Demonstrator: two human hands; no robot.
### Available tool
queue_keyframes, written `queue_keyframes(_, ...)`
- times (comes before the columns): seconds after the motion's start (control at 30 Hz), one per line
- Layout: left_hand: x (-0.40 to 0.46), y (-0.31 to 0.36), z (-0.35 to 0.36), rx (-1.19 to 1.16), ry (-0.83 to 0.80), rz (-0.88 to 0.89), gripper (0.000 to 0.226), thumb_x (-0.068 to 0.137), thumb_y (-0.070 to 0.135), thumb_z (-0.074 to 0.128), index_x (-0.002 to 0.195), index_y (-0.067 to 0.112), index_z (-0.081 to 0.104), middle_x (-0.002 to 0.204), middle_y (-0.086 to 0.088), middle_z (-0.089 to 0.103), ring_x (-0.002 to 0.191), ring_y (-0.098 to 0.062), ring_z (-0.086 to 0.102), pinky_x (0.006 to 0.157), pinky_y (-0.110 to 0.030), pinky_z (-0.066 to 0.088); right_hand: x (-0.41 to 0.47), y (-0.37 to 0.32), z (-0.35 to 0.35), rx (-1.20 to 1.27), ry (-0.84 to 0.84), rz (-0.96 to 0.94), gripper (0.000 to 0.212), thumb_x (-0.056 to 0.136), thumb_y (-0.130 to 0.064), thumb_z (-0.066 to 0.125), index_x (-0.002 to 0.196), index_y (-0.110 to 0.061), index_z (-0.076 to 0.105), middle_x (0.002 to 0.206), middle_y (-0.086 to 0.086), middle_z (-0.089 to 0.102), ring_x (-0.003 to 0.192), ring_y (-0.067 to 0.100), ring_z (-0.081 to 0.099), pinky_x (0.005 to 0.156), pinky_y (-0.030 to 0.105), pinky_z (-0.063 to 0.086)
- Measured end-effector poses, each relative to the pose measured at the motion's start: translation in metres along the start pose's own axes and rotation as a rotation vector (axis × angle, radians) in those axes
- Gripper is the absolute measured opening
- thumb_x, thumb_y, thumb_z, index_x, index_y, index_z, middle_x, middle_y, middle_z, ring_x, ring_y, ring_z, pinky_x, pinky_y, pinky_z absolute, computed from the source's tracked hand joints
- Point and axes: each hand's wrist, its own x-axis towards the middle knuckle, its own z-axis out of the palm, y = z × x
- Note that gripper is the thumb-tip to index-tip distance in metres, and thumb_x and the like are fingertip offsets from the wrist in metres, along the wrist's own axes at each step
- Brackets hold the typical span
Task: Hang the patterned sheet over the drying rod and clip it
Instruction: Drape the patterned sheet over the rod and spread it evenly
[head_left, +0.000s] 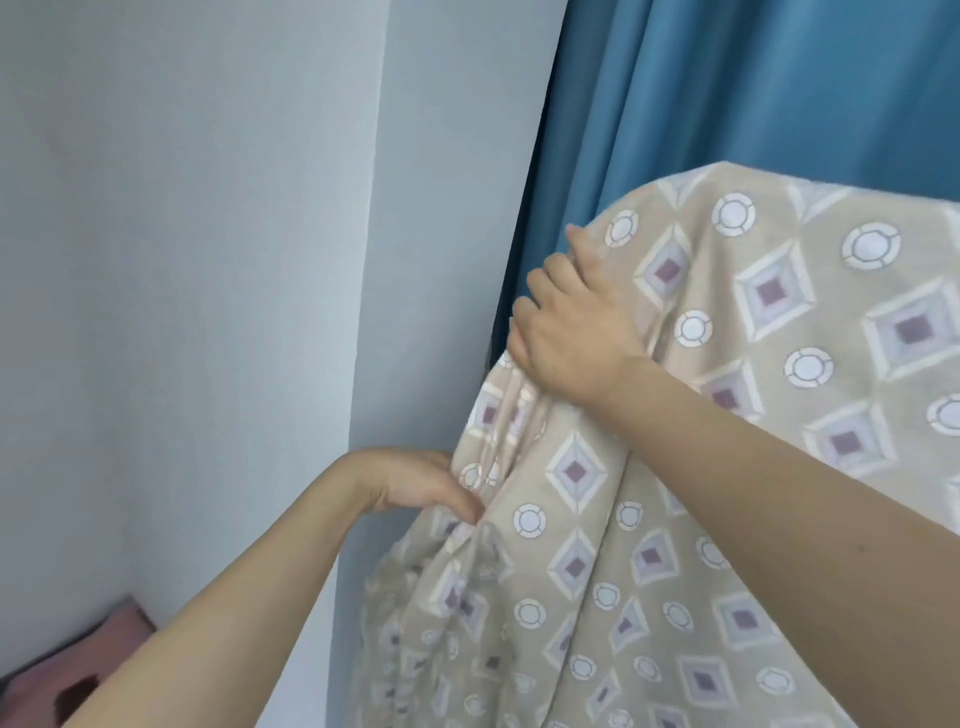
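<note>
With both the right hand (566, 332) and left hand (415, 486) gripping its bunched edge, the sheet (753, 467) may slide off unclipped.

Soft, even, cool daylight; faint shadows, slight overall blur, wide-angle bending toward the edges.

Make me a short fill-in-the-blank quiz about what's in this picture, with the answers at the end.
1. The curtain behind the patterned sheet is ____ in colour.
2. The right hand holds the sheet ____ than the left hand does.
3. Between its circles, the sheet's pattern shows ____ shapes.
4. The hand gathering the sheet's bunched lower folds is the ____ hand.

Answers: blue; higher; diamond; left
</note>
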Motion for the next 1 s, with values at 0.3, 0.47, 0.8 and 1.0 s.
queue_keyframes(0.3, 0.0, -0.05, 0.007, -0.794, 0.342, 0.323, 0.047, 0.069, 0.001, 0.065, 0.115, -0.007, 0.063, 0.106, -0.028, 0.066, 0.092, -0.039, 0.067, 0.083, -0.047, 0.054, -0.013, -0.015, 0.011, 0.107, 0.163, -0.066, 0.038, 0.088, -0.02, 0.045, 0.055, -0.009, 0.06, 0.054, 0.004, 0.03, 0.066, 0.025, 0.031, 0.108, 0.047, 0.032)
queue_keyframes(0.47, -0.01, -0.024, -0.015, -0.956, 0.602, 0.533, 0.014, 0.074, 0.0, 0.063, 0.082, 0.007, 0.054, 0.082, -0.014, 0.062, 0.077, -0.03, 0.064, 0.071, -0.037, 0.055, -0.008, -0.018, 0.018, 0.059, 0.176, -0.111, 0.048, 0.096, -0.031, 0.038, 0.059, -0.008, 0.057, 0.055, 0.007, 0.041, 0.068, 0.028, 0.043, 0.104, 0.043, 0.029)
queue_keyframes(0.8, 0.021, -0.064, 0.015, -0.154, 0.233, 0.069, 0.031, 0.086, 0.019, 0.056, 0.114, 0.014, 0.069, 0.12, -0.003, 0.069, 0.103, -0.011, 0.062, 0.093, -0.026, 0.049, -0.018, -0.026, 0.023, 0.055, 0.092, -0.117, 0.04, 0.088, -0.026, 0.043, 0.053, -0.01, 0.053, 0.052, 0.005, 0.033, 0.063, 0.025, 0.032, 0.092, 0.041, 0.029)
queue_keyframes(1.0, 0.021, -0.049, -0.005, -0.246, 0.696, 0.156, 0.014, 0.087, 0.001, 0.049, 0.079, 0.009, 0.057, 0.067, -0.005, 0.058, 0.062, -0.019, 0.051, 0.051, -0.019, 0.039, -0.023, -0.029, 0.023, 0.074, 0.117, -0.152, 0.036, 0.087, -0.022, 0.044, 0.055, -0.008, 0.052, 0.056, 0.005, 0.028, 0.063, 0.025, 0.031, 0.093, 0.041, 0.028)
